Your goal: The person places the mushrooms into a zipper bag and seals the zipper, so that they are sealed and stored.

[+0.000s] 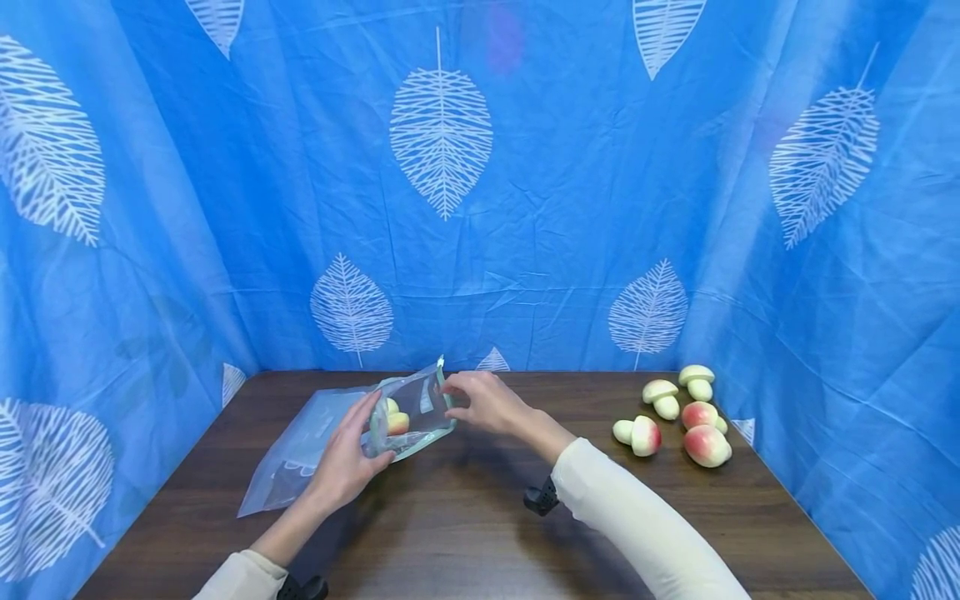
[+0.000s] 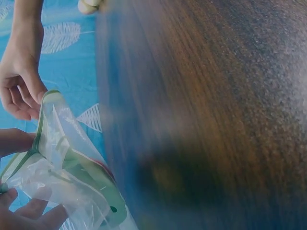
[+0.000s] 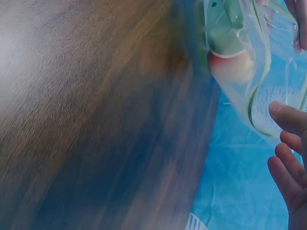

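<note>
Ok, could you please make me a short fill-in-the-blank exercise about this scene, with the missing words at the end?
1. The left hand grips a bag whose mouth is not shut but ____.
2. A second bag lies flat on the person's ____ side of the table.
3. The loose mushroom-like pieces at the table's right number ____.
4. The curtain behind has white leaves on a ____ ground.

Missing words: open; left; five; blue.

Dark brown wood-grain tabletop (image 1: 480, 517), faint sheen on near side. Left, toward far edge: flat, translucent whitish plastic bag (image 1: 296, 446), lying askew. Right, far half: loose cluster of five cream mushroom-shaped pieces (image 1: 665, 406), three red-blushed; leftmost on its side.
</note>
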### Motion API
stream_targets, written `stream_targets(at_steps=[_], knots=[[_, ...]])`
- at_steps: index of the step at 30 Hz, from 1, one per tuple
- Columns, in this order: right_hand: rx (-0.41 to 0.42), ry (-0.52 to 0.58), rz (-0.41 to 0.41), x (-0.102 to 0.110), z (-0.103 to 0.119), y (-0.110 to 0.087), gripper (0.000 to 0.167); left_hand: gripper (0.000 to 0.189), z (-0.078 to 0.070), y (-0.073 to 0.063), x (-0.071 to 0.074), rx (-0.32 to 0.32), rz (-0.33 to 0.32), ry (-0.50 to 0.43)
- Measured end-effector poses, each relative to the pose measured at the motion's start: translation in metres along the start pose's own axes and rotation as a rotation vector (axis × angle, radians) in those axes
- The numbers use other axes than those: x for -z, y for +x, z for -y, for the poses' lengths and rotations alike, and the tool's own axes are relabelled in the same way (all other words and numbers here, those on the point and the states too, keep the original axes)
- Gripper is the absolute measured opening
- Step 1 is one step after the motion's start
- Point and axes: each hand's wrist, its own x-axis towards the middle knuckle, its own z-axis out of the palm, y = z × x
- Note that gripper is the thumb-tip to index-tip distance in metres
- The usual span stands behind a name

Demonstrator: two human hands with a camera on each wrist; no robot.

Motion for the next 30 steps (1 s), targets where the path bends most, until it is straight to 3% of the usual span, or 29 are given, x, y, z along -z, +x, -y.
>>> stream_targets(at_steps=[8, 30], knots=[[0.013, 0.041, -0.059, 0.016, -0.011, -0.013, 0.032, 0.095, 0.003, 0.000, 0.002, -0.049, -0.030, 0.016], [-0.130, 0.070, -0.153, 0.063, -0.052, -0.067, 0.035, 0.094, 0.004, 0.001, 0.007, -0.098, -0.051, 0.042]])
